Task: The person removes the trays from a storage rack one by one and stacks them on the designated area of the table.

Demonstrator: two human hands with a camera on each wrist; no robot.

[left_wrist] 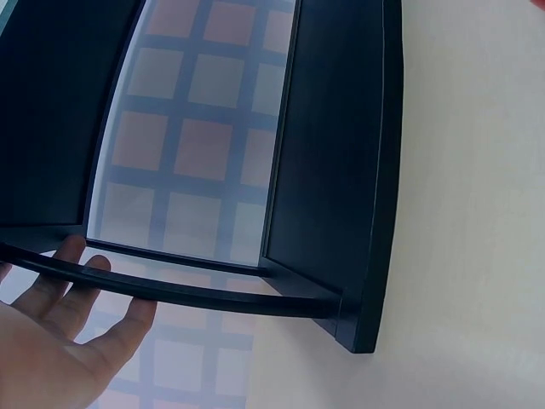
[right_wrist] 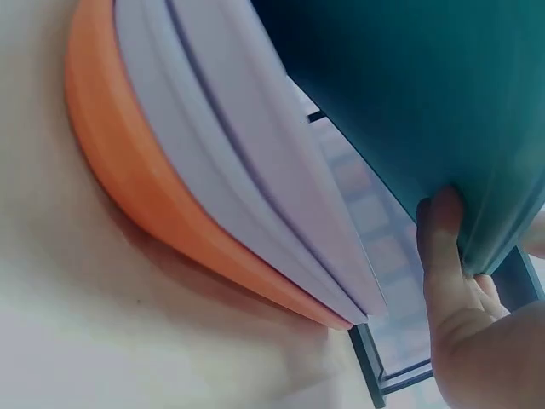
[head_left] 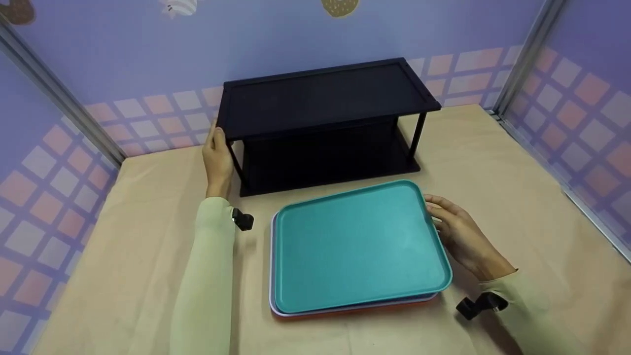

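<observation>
Teal tray [head_left: 357, 246] tops the stack just inside our right hand [head_left: 456, 231], whose fingers pinch and lift its right rim off the lilac tray [right_wrist: 247, 170] and orange tray [right_wrist: 145, 187] beneath. Our left hand [head_left: 217, 155] lies open against the black shelf [head_left: 320, 98] ahead, steadying it. We judge lifting has started; next needs a level carry.

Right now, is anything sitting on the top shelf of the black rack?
No, the top shelf of the black rack is bare in the head view; the left hand only touches its left end.
</observation>
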